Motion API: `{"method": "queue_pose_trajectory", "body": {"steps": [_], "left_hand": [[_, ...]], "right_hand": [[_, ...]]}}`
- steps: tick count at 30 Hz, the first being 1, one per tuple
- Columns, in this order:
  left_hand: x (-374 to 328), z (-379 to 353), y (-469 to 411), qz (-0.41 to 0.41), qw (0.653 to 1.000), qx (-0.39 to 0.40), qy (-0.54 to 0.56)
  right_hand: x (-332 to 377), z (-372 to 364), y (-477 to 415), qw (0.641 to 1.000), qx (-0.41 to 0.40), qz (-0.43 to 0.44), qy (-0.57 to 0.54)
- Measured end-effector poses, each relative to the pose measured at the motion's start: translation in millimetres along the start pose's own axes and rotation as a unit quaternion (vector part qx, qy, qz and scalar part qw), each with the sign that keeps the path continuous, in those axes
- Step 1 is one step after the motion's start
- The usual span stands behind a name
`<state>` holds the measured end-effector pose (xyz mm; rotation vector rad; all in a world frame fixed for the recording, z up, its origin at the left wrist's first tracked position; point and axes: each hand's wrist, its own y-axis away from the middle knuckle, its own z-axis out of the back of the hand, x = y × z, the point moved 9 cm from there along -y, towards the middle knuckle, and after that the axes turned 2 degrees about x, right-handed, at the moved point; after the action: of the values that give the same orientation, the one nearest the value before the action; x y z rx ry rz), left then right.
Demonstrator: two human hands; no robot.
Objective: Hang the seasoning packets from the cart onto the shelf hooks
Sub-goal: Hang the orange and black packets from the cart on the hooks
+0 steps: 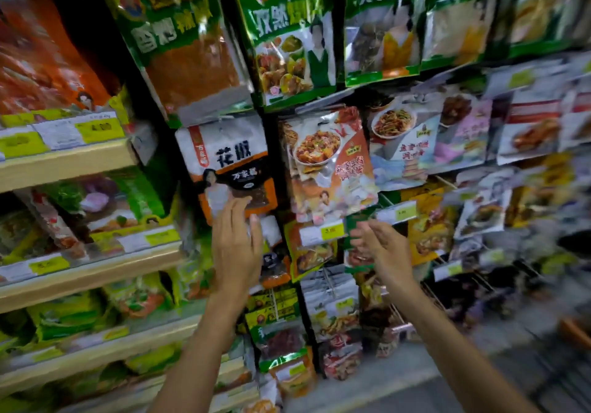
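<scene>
Both of my hands are raised in front of a wall of hanging seasoning packets. My left hand has straight fingers, and their tips reach the lower edge of a white and orange peppercorn packet on a hook. My right hand hangs loose and empty just below a yellow price tag and a packet with a tofu dish picture. Neither hand holds a packet. The cart is out of view.
Large green packets hang in the top row. More packets hang on hooks to the right, blurred. Wooden shelves with bagged goods and price labels stand at the left. Grey floor shows at the lower right.
</scene>
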<state>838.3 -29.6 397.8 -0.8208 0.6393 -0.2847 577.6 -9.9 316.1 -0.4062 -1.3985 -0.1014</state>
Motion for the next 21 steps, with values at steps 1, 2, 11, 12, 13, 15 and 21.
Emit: {"method": "queue_pose_trajectory", "body": {"steps": [1,2,11,12,13,15,21], "left_hand": [[-6,-29,17,0.048,0.996,0.050,0.051],[-15,-58,37,0.088,0.986,0.100,0.096],[-185,-291,228,0.168,0.820,0.504,0.213],[-209,-309,241,0.165,0.812,0.516,0.219],[-234,-327,253,0.164,0.802,0.526,0.229],[-283,-361,275,0.152,0.780,0.555,0.247],[-402,-446,313,0.066,0.750,0.610,0.249]], "right_hand": [[-21,27,13,0.999,-0.023,-0.027,-0.005],[-43,54,27,0.997,-0.050,-0.056,-0.010],[-177,292,151,0.946,-0.233,-0.222,0.032],[-186,316,158,0.941,-0.244,-0.230,0.036],[-193,340,164,0.936,-0.256,-0.240,0.044],[-204,385,174,0.923,-0.275,-0.260,0.065],[-234,501,183,0.885,-0.304,-0.320,0.151]]}}
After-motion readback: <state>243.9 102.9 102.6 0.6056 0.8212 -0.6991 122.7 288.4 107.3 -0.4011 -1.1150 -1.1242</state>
